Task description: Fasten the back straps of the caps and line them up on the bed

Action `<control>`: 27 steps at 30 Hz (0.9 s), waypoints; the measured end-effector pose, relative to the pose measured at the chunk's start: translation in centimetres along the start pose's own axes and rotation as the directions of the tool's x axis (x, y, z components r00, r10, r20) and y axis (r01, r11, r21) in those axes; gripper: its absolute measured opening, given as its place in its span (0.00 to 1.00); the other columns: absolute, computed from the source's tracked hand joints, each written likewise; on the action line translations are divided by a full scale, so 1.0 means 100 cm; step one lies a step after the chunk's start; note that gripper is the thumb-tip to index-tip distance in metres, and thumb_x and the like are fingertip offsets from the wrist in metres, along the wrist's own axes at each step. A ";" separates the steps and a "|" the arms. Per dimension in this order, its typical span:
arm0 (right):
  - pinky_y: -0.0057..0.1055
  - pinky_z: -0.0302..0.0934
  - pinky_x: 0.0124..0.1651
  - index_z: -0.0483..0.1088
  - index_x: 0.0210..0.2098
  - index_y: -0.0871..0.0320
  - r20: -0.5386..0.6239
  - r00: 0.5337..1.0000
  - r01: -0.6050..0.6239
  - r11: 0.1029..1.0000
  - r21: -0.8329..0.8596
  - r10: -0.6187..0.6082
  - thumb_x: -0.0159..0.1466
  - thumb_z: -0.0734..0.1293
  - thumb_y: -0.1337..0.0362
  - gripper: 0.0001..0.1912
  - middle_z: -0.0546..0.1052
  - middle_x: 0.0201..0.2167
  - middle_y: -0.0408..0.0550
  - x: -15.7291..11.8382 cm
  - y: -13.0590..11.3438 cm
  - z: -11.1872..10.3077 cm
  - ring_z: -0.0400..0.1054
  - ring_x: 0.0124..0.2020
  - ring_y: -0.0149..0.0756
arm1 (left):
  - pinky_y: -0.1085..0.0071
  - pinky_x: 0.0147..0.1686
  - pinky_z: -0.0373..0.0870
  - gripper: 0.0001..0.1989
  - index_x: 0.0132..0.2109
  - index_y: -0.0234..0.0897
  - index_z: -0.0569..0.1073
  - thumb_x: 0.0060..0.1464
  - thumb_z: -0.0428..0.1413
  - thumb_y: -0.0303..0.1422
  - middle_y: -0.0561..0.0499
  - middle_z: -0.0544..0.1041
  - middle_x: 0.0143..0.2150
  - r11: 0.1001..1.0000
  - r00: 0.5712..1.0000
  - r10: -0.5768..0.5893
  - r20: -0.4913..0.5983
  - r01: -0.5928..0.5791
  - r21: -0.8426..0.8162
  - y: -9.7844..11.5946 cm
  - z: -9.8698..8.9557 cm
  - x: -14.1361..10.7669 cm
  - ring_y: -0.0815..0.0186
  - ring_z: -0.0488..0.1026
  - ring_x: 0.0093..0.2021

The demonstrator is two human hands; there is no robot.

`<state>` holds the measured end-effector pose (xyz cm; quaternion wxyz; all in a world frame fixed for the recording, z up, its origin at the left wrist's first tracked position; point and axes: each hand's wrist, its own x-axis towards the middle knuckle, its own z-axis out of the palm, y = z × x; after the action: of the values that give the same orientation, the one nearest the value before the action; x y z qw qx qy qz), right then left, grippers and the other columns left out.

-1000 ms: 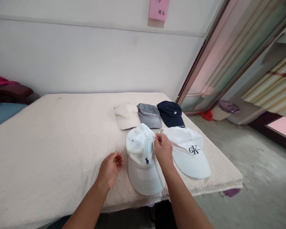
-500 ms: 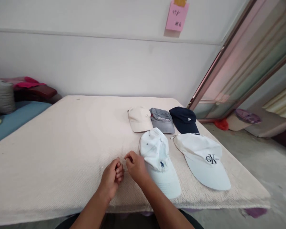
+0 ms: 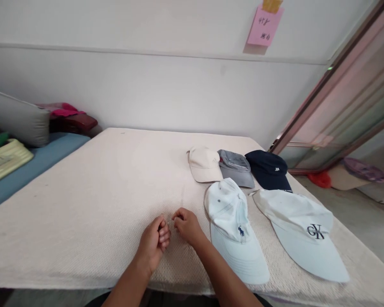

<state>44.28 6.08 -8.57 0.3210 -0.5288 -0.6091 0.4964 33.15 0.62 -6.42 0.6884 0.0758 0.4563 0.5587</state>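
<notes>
My left hand (image 3: 155, 243) is closed in a loose fist, thumb on top, just above the cream cloth. Close by on its right, my right hand (image 3: 187, 226) has its fingers curled in a pinch, thumb against forefinger. Whatever either hand may hold is hidden or too small to make out. Nearest my right hand lies a pale blue cap (image 3: 228, 213) with a small navy emblem, its brim toward me. Beside it is a white cap (image 3: 294, 213) with dark lettering and a pale brim. Behind them sit a cream cap (image 3: 205, 162), a grey cap (image 3: 235, 164) and a navy cap (image 3: 267, 166).
The cream cloth (image 3: 115, 183) covers a broad flat surface against a white wall (image 3: 147, 94). On the left is a blue surface (image 3: 57, 149) with a grey cushion (image 3: 22, 119) and a yellow basket (image 3: 9, 160). A pink note (image 3: 265, 25) hangs on the wall.
The view has turned to the left, so the caps and note appear farther right. Both hands keep nearly the same closed shape, with my right hand now farther from the pale blue cap.
</notes>
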 end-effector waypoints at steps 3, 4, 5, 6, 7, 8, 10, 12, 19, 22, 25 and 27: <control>0.24 0.51 0.21 0.67 0.25 0.57 0.026 0.999 -0.044 0.996 0.081 0.042 0.51 0.58 0.73 0.08 0.65 0.14 0.37 0.001 -0.002 -0.002 0.57 0.16 0.28 | 0.77 0.16 0.46 0.16 0.23 0.37 0.61 0.47 0.60 0.38 0.63 0.55 0.15 1.000 1.000 0.028 0.002 -0.028 -0.009 0.009 0.005 -0.002 0.78 0.49 0.14; 0.24 0.51 0.20 0.66 0.26 0.57 0.033 0.998 -0.056 0.993 0.108 0.053 0.51 0.58 0.73 0.08 0.64 0.14 0.37 0.001 -0.004 -0.003 0.56 0.15 0.28 | 0.77 0.16 0.46 0.16 0.23 0.37 0.61 0.47 0.60 0.38 0.63 0.55 0.15 0.999 0.999 0.041 0.005 -0.041 -0.008 0.011 0.008 -0.002 0.78 0.50 0.14; 0.24 0.51 0.20 0.66 0.26 0.57 0.038 0.997 -0.066 0.989 0.134 0.061 0.51 0.57 0.73 0.08 0.64 0.14 0.37 0.001 -0.005 -0.004 0.56 0.15 0.28 | 0.77 0.16 0.47 0.16 0.23 0.37 0.61 0.47 0.60 0.38 0.63 0.55 0.15 0.999 0.999 0.053 0.012 -0.053 -0.008 0.013 0.011 -0.002 0.78 0.50 0.14; 0.24 0.51 0.20 0.66 0.26 0.57 0.041 0.997 -0.073 0.985 0.155 0.067 0.51 0.57 0.72 0.08 0.64 0.14 0.36 0.001 -0.005 -0.005 0.56 0.15 0.28 | 0.77 0.16 0.47 0.16 0.24 0.37 0.62 0.47 0.60 0.38 0.62 0.55 0.15 0.998 0.998 0.061 0.023 -0.061 -0.009 0.015 0.015 -0.002 0.78 0.50 0.15; 0.23 0.51 0.19 0.65 0.26 0.57 0.041 0.997 -0.077 0.982 0.173 0.071 0.51 0.57 0.72 0.08 0.64 0.14 0.36 0.001 -0.006 -0.007 0.56 0.15 0.27 | 0.77 0.16 0.47 0.16 0.24 0.37 0.62 0.48 0.60 0.38 0.62 0.55 0.15 0.998 0.997 0.065 0.035 -0.065 -0.014 0.015 0.018 -0.001 0.78 0.50 0.15; 0.23 0.51 0.19 0.65 0.26 0.57 0.040 0.996 -0.080 0.979 0.187 0.074 0.50 0.57 0.72 0.07 0.63 0.14 0.36 0.001 -0.006 -0.008 0.56 0.15 0.27 | 0.77 0.16 0.48 0.16 0.24 0.37 0.62 0.47 0.60 0.38 0.62 0.55 0.15 0.998 0.997 0.064 0.047 -0.063 -0.023 0.015 0.022 0.000 0.78 0.50 0.15; 0.23 0.51 0.19 0.65 0.25 0.58 0.032 0.997 -0.079 0.975 0.207 0.073 0.49 0.58 0.72 0.07 0.63 0.13 0.36 0.001 -0.004 -0.013 0.55 0.15 0.27 | 0.77 0.16 0.48 0.16 0.24 0.37 0.62 0.47 0.60 0.38 0.62 0.55 0.15 0.998 0.996 0.054 0.064 -0.051 -0.042 0.012 0.028 0.001 0.78 0.50 0.15; 0.23 0.50 0.19 0.65 0.25 0.58 0.018 0.997 -0.072 0.972 0.224 0.070 0.49 0.58 0.72 0.07 0.63 0.13 0.36 0.001 -0.001 -0.019 0.55 0.14 0.27 | 0.77 0.16 0.47 0.15 0.24 0.37 0.62 0.48 0.60 0.38 0.62 0.55 0.15 0.998 0.996 0.045 0.073 -0.042 -0.036 0.008 0.034 0.003 0.78 0.50 0.15; 0.23 0.51 0.18 0.66 0.30 0.58 -0.051 0.998 -0.017 0.934 0.357 0.038 0.51 0.59 0.69 0.07 0.65 0.15 0.35 0.000 -0.003 -0.045 0.56 0.15 0.26 | 0.76 0.16 0.48 0.15 0.25 0.36 0.66 0.53 0.55 0.41 0.60 0.58 0.16 0.944 0.963 0.254 0.091 -0.268 0.194 0.000 0.050 0.001 0.77 0.51 0.16; 0.24 0.54 0.21 0.65 0.46 0.58 -0.149 0.983 0.164 0.858 0.487 -0.104 0.54 0.62 0.68 0.19 0.64 0.17 0.33 -0.008 -0.023 -0.057 0.57 0.16 0.27 | 0.77 0.18 0.51 0.13 0.42 0.37 0.73 0.54 0.56 0.40 0.61 0.58 0.17 0.841 0.884 0.451 0.126 -0.468 0.273 0.006 0.056 -0.011 0.75 0.53 0.17; 0.27 0.60 0.28 0.53 0.61 0.55 -0.242 0.925 0.377 0.790 0.484 -0.293 0.59 0.63 0.67 0.31 0.65 0.21 0.35 -0.023 -0.047 -0.070 0.61 0.21 0.29 | 0.77 0.19 0.53 0.35 0.64 0.47 0.57 0.52 0.60 0.34 0.63 0.58 0.18 0.702 0.780 0.592 0.202 -0.622 0.347 0.013 0.059 -0.030 0.73 0.53 0.18; 0.29 0.60 0.30 0.49 0.64 0.52 -0.291 0.875 0.479 0.784 0.395 -0.388 0.61 0.63 0.66 0.34 0.67 0.23 0.37 -0.033 -0.058 -0.079 0.62 0.24 0.30 | 0.76 0.20 0.54 0.41 0.66 0.50 0.52 0.49 0.61 0.29 0.63 0.59 0.19 0.626 0.731 0.639 0.240 -0.675 0.390 0.016 0.058 -0.042 0.73 0.53 0.18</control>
<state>50.39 5.32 -0.24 0.5992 -0.3294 -0.5466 0.4835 36.30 0.07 0.17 0.4167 0.4166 0.4863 0.6452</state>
